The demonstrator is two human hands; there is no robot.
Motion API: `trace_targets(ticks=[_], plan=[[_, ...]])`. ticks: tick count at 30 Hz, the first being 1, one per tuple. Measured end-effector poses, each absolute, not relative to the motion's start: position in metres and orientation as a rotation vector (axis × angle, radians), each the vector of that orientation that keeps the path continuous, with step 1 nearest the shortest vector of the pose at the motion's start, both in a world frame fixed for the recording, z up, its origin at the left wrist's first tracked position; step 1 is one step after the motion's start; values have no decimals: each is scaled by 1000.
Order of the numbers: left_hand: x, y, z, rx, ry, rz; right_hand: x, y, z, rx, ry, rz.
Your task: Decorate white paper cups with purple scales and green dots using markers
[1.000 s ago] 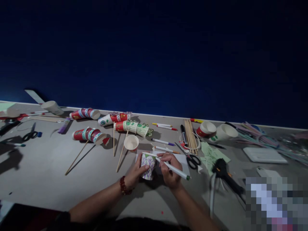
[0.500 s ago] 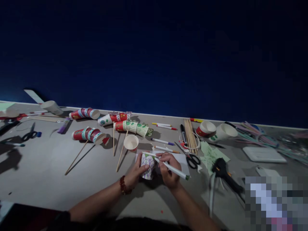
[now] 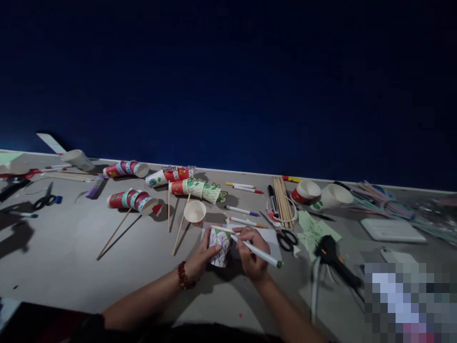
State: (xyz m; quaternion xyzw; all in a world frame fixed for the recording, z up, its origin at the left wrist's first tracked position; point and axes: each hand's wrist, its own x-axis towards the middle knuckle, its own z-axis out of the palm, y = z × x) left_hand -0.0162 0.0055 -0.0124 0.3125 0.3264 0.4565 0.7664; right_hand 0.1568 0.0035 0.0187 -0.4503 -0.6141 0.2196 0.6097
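Note:
In my left hand (image 3: 200, 259) is a white paper cup (image 3: 219, 247), upside down or tilted, patterned with purple scale-like lines and a green band near its far end. The thumb lies across the cup's side. My right hand (image 3: 254, 255) grips a white marker (image 3: 262, 253) with a green end; its tip side points at the cup's green band. A sheet of white paper (image 3: 274, 240) lies under and behind the hands. Just beyond the cup stands another paper cup (image 3: 195, 212), its opening facing up.
Joined-cup figures on sticks, among them a green-scaled one (image 3: 200, 189) and a red-and-blue one (image 3: 132, 201), lie at the back left. Loose markers (image 3: 243, 210), wooden sticks (image 3: 283, 202), black-handled scissors (image 3: 286, 239), green paper scraps (image 3: 312, 231) and a black glue gun (image 3: 333, 262) lie to the right.
Almost nothing differs. The right hand and marker have shifted very slightly to the right; the cup stays in the left hand.

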Motion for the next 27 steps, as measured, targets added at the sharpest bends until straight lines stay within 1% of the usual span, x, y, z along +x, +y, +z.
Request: trace_targets(ticks=[27], plan=[[-16,6,-11,695,724,980,157,3,23,-1063,-1416,498]])
